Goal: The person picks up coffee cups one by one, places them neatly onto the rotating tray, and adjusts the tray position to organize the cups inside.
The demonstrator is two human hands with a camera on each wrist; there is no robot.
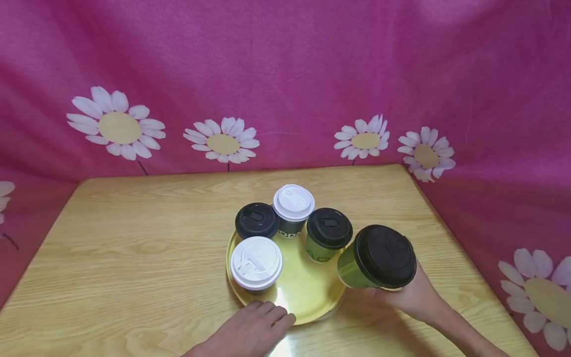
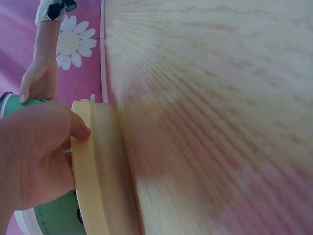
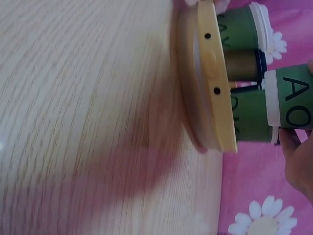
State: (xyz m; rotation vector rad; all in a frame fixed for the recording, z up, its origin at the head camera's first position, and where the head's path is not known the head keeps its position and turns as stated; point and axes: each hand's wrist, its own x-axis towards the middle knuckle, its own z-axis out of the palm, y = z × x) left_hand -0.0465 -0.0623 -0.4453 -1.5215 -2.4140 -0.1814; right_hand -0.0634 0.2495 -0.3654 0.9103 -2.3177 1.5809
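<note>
My right hand [image 1: 415, 297] grips a green paper coffee cup [image 3: 296, 98] with a black lid. This cup is held up by the right edge of a round yellow tray [image 1: 303, 295], its base higher than the tray rim in the right wrist view. My left hand [image 1: 250, 327] holds the tray's near rim, with the thumb on the outer wall in the left wrist view. On the tray stand a white-lidded cup [image 1: 256, 263] at the front left, a black-lidded cup [image 1: 256, 221] behind it, another white-lidded cup [image 1: 293, 202] at the back, and a green black-lidded cup [image 1: 329, 228] at the right.
The tray stands on a wood-grain table [image 1: 134, 258], close to the near side. A magenta cloth [image 1: 285, 89] with white daisies hangs behind the table and along both sides.
</note>
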